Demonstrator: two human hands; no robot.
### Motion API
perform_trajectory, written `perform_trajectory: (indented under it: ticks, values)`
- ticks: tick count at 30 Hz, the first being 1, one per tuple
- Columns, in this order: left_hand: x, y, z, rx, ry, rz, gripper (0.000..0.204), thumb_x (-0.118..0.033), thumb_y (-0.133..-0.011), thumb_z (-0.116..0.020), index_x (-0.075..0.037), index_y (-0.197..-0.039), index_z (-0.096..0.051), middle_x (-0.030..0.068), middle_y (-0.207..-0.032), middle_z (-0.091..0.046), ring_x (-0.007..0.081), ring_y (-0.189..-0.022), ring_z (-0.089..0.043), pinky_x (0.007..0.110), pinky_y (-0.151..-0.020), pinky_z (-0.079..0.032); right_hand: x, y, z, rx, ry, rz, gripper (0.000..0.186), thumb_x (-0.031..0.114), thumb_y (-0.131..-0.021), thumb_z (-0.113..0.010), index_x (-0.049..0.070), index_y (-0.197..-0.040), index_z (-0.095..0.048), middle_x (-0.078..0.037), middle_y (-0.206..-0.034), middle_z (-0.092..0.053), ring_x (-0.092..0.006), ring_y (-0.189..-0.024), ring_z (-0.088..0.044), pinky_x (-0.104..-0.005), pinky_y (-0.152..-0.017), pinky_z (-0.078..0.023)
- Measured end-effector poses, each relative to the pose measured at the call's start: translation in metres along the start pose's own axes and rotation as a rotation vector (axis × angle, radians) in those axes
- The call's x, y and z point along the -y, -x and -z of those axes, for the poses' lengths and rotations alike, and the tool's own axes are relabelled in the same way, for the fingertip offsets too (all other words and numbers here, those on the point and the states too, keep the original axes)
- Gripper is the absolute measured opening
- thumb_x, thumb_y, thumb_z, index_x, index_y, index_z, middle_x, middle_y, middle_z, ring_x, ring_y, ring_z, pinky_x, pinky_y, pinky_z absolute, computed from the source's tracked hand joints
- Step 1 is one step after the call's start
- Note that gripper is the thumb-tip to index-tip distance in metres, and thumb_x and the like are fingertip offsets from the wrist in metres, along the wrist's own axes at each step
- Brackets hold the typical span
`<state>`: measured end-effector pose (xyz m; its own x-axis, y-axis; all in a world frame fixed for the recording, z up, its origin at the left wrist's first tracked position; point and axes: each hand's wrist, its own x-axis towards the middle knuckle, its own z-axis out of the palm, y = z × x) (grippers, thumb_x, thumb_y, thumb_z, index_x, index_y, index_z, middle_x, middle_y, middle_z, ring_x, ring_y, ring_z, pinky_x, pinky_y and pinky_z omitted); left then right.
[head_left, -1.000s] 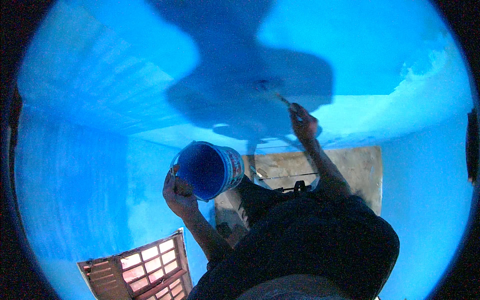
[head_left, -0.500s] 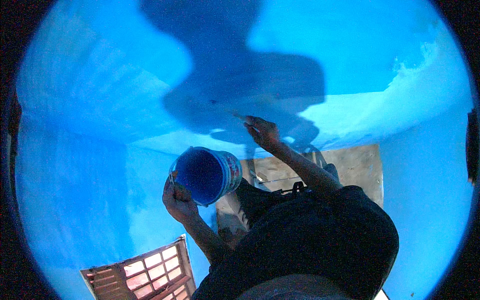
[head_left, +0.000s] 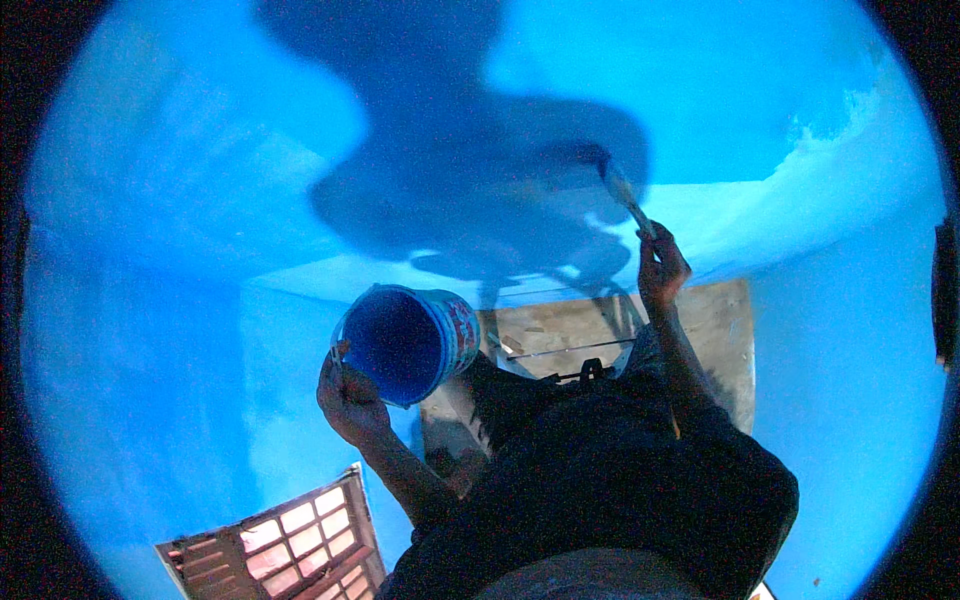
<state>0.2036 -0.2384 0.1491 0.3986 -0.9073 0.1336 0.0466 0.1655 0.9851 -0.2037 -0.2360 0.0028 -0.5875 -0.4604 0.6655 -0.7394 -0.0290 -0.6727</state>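
A: In the head view, what is the left hand (head_left: 350,402) doing?
B: Its grip is closed at the left edge of the bucket (head_left: 460,333), near the handle. I can't tell whether rim or handle bears the weight.
A: Where is the bucket, and how does it sit?
B: In front of the body, left of the middle, with its mouth facing the camera. The inside is blue and dark; the paint level is hidden.
A: How would it handle?
B: Stiff-walled, I'd judge, heavier if well filled, and slippery wherever the rim is wet. The handle looks the safer hold.
A: And the right hand (head_left: 663,268)?
B: Gripping the brush (head_left: 622,188) by its handle end, head up at the blue wall (head_left: 640,70), within the shadow (head_left: 430,130). Contact is unclear.
A: Its feel?
B: Probably light, stiff in the handle, soft at the bristles; best held by the handle.
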Motion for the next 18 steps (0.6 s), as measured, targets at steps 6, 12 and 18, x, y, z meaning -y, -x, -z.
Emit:
perform_trajectory:
  ticks: [6, 12, 18]
  values:
    - [0.022, -0.012, 0.006, 0.095, 0.013, -0.041, 0.038, -0.019, -0.083, -0.054, 0.01, -0.106, -0.059, -0.0068, -0.055, -0.039, 0.0019, -0.044, -0.028, 0.021, -0.039, -0.018, 0.068, -0.022, 0.046, 0.188, -0.133, -0.036, 0.022, 0.015, -0.089, -0.062, -0.002, -0.102, -0.064, -0.01, -0.08, -0.07, -0.0186, -0.071, -0.07, -0.0271, -0.065, -0.053]
    - [0.015, -0.012, 0.002, 0.283, -0.206, -0.171, 0.035, -0.016, -0.086, -0.051, 0.008, -0.109, -0.06, -0.0066, -0.056, -0.038, 0.003, -0.045, -0.029, 0.021, -0.042, -0.018, 0.144, -0.067, 0.063, 0.633, -0.284, 0.293, 0.018, 0.009, -0.08, -0.068, -0.001, -0.095, -0.066, -0.011, -0.077, -0.07, -0.019, -0.069, -0.07, -0.029, -0.061, -0.055]
    - [-0.009, -0.008, -0.021, 0.458, 0.013, 0.067, 0.031, -0.017, -0.089, -0.048, 0.004, -0.106, -0.064, -0.0067, -0.056, -0.037, 0.0041, -0.046, -0.028, 0.022, -0.043, -0.019, 0.205, -0.08, 0.042, 0.854, -0.243, 0.743, 0.016, 0.011, -0.071, -0.073, 0.006, -0.085, -0.067, -0.009, -0.072, -0.068, -0.0221, -0.058, -0.065, -0.0321, -0.052, -0.049]
